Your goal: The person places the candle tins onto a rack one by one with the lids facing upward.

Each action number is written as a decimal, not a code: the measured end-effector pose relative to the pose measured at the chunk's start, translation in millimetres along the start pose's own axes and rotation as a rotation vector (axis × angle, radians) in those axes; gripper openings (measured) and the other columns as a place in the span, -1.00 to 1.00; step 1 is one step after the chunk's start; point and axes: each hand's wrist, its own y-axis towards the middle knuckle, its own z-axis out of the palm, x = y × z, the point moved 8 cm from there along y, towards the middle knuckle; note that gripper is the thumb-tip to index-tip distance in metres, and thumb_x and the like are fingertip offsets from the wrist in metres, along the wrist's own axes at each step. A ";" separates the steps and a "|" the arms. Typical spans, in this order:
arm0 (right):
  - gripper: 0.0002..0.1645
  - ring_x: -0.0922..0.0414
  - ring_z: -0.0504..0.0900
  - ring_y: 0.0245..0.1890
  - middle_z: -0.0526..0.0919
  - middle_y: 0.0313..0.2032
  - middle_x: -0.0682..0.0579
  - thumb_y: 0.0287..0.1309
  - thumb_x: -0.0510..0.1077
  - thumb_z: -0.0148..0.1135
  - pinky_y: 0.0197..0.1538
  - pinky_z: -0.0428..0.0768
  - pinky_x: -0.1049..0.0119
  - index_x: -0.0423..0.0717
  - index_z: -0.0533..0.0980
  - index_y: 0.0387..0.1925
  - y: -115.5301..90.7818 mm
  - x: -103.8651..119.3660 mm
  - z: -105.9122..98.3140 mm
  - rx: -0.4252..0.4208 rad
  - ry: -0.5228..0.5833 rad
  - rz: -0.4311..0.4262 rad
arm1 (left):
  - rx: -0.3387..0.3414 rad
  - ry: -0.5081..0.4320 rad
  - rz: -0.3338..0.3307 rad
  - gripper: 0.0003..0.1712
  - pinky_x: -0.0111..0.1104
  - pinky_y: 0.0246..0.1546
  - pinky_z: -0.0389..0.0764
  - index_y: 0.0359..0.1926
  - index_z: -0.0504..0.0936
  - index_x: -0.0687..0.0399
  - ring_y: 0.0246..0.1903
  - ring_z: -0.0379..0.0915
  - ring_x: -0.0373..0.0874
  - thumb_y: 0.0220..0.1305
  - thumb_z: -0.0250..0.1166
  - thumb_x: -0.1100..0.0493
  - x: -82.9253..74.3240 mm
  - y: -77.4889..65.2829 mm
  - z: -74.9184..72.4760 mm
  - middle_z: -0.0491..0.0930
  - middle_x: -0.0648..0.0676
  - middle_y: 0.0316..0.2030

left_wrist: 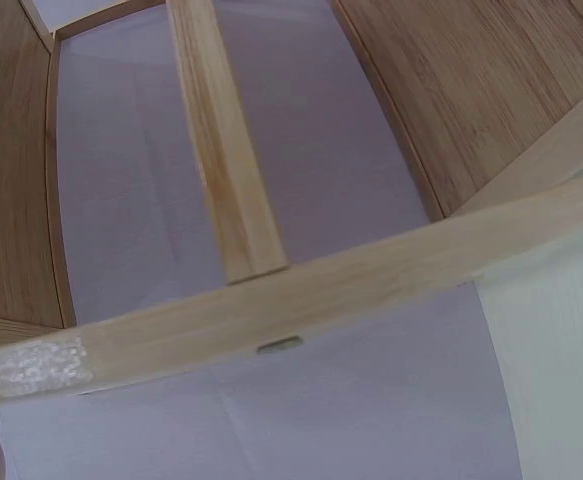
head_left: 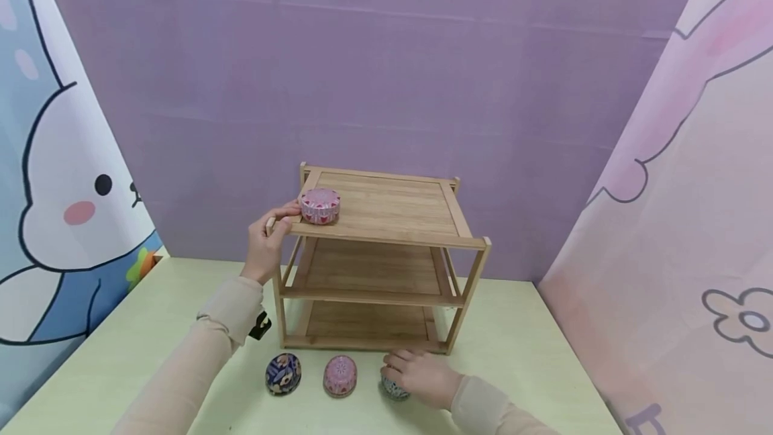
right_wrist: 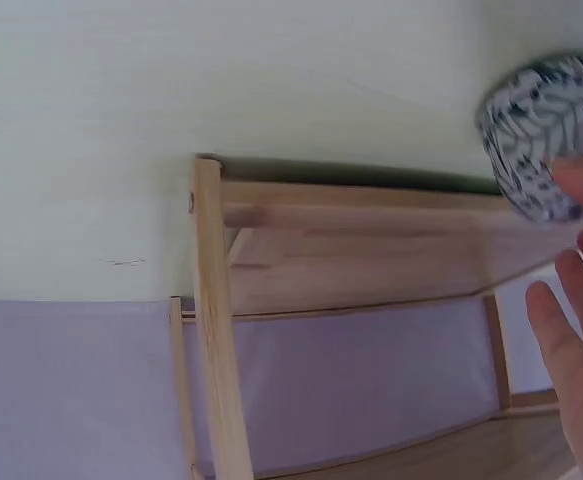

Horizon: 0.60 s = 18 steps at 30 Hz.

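A wooden three-tier rack (head_left: 386,239) stands on the table, with a round pink tin (head_left: 321,207) at the left of its top shelf. My left hand (head_left: 266,244) grips the rack's front left corner, fingertips right at the pink tin. In the left wrist view a wooden rail (left_wrist: 391,265) crosses the picture. My right hand (head_left: 423,376) is over a green-and-white patterned tin (head_left: 394,391) on the table. The right wrist view shows its fingers (right_wrist: 571,310) spread apart, the thumb overlapping that tin (right_wrist: 541,130).
Left of the patterned tin lie a pink tin (head_left: 340,376) and a dark blue floral tin (head_left: 283,374), in a row before the rack. A purple backdrop (head_left: 386,72) rises behind. Cartoon-printed panels (head_left: 78,173) flank the pale table (head_left: 519,348).
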 end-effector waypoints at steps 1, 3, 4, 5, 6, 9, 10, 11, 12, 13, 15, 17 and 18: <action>-0.47 0.23 0.49 0.03 0.53 0.00 0.16 -0.06 -0.08 0.33 0.01 0.57 0.41 0.10 0.44 0.03 -0.3 2.1 2.9 0.004 -0.020 -0.011 | 0.002 -0.003 0.000 -0.75 -0.46 0.27 0.28 -0.15 0.57 0.38 0.14 0.38 -0.22 0.27 0.04 0.31 0.0 0.2 0.0 0.60 -0.13 -0.12; -0.46 0.24 0.48 0.03 0.52 0.01 0.17 -0.06 -0.06 0.33 0.03 0.55 0.39 0.13 0.43 0.03 -0.8 5.2 6.7 0.005 -0.054 -0.022 | 0.003 -0.006 -0.002 -0.75 -0.46 0.28 0.27 -0.16 0.57 0.39 0.14 0.38 -0.21 0.27 0.04 0.32 0.4 0.4 -0.2 0.59 -0.16 -0.13; -0.46 0.24 0.47 0.03 0.52 0.01 0.18 -0.06 -0.05 0.33 0.04 0.55 0.39 0.14 0.42 0.03 -0.9 6.6 8.1 0.004 -0.070 -0.026 | 0.003 -0.008 -0.003 -0.75 -0.46 0.28 0.27 -0.16 0.57 0.40 0.14 0.37 -0.21 0.26 0.04 0.32 0.6 0.5 -0.3 0.59 -0.18 -0.14; -0.47 0.24 0.47 0.03 0.51 0.01 0.18 -0.06 -0.05 0.33 0.04 0.54 0.39 0.15 0.42 0.02 -0.9 7.8 9.1 0.000 -0.087 -0.027 | 0.003 -0.010 -0.005 -0.75 -0.46 0.28 0.26 -0.16 0.57 0.40 0.14 0.37 -0.21 0.26 0.04 0.33 0.8 0.6 -0.4 0.59 -0.20 -0.14; -0.47 0.24 0.47 0.02 0.51 0.01 0.19 -0.06 -0.04 0.33 0.04 0.54 0.39 0.16 0.42 0.02 -0.8 8.8 10.0 -0.005 -0.104 -0.027 | 0.003 -0.009 -0.007 -0.75 -0.46 0.28 0.26 -0.16 0.57 0.41 0.14 0.37 -0.21 0.26 0.03 0.33 1.0 0.6 -0.5 0.59 -0.21 -0.15; -0.48 0.24 0.47 0.01 0.51 0.00 0.20 -0.06 -0.03 0.33 0.03 0.55 0.39 0.18 0.42 0.01 0.1 11.0 12.1 -0.007 -0.146 -0.025 | 0.005 -0.005 -0.010 -0.75 -0.47 0.28 0.26 -0.16 0.57 0.41 0.14 0.37 -0.22 0.26 0.03 0.33 1.5 0.9 -0.4 0.58 -0.24 -0.15; -0.49 0.24 0.46 0.01 0.51 0.00 0.19 -0.06 -0.03 0.33 0.03 0.55 0.39 0.19 0.41 0.00 0.6 11.5 13.2 -0.003 -0.153 -0.026 | 0.007 -0.002 -0.009 -0.75 -0.47 0.28 0.26 -0.16 0.57 0.40 0.14 0.37 -0.23 0.26 0.03 0.33 1.4 1.1 -0.3 0.58 -0.24 -0.15; -0.49 0.24 0.46 0.01 0.51 0.00 0.20 -0.05 -0.03 0.32 0.03 0.55 0.38 0.19 0.41 0.00 1.3 11.8 14.6 0.004 -0.161 -0.027 | 0.009 -0.001 -0.009 -0.75 -0.47 0.28 0.26 -0.15 0.57 0.40 0.14 0.37 -0.23 0.27 0.03 0.32 1.4 1.4 -0.1 0.58 -0.24 -0.15; -0.51 0.24 0.47 0.00 0.51 0.00 0.20 -0.05 -0.03 0.32 0.03 0.56 0.37 0.19 0.42 -0.01 2.2 12.2 15.5 0.005 -0.168 -0.028 | 0.011 -0.001 -0.008 -0.75 -0.46 0.28 0.26 -0.15 0.57 0.39 0.14 0.37 -0.23 0.27 0.04 0.32 1.3 1.8 0.2 0.58 -0.24 -0.14; -0.52 0.25 0.47 0.00 0.51 -0.01 0.21 -0.04 -0.03 0.31 0.03 0.57 0.37 0.20 0.42 -0.02 3.1 12.7 16.6 0.008 -0.178 -0.032 | 0.013 -0.003 -0.008 -0.75 -0.46 0.28 0.26 -0.15 0.57 0.39 0.14 0.37 -0.23 0.27 0.04 0.32 1.4 2.1 0.3 0.58 -0.25 -0.14; -0.57 0.25 0.48 -0.02 0.52 -0.03 0.21 -0.01 -0.05 0.29 0.02 0.58 0.35 0.20 0.43 -0.05 5.0 14.2 18.9 0.005 -0.200 -0.041 | 0.013 -0.004 -0.009 -0.75 -0.46 0.28 0.26 -0.15 0.57 0.39 0.15 0.36 -0.22 0.26 0.04 0.32 1.4 2.5 0.4 0.58 -0.25 -0.15; -0.62 0.27 0.49 -0.04 0.53 -0.06 0.22 0.00 -0.05 0.27 0.00 0.60 0.34 0.20 0.44 -0.08 6.7 15.8 21.1 -0.003 -0.227 -0.049 | 0.013 -0.010 -0.012 -0.75 -0.45 0.29 0.26 -0.15 0.56 0.40 0.16 0.36 -0.18 0.26 0.03 0.34 1.6 2.5 0.3 0.58 -0.25 -0.15; -0.64 0.27 0.50 -0.06 0.53 -0.08 0.23 0.00 -0.05 0.26 -0.02 0.61 0.34 0.19 0.45 -0.10 7.4 16.6 21.6 -0.012 -0.239 -0.051 | 0.012 -0.010 -0.014 -0.75 -0.45 0.29 0.25 -0.15 0.57 0.40 0.17 0.35 -0.15 0.25 0.03 0.34 1.9 2.4 0.2 0.58 -0.26 -0.15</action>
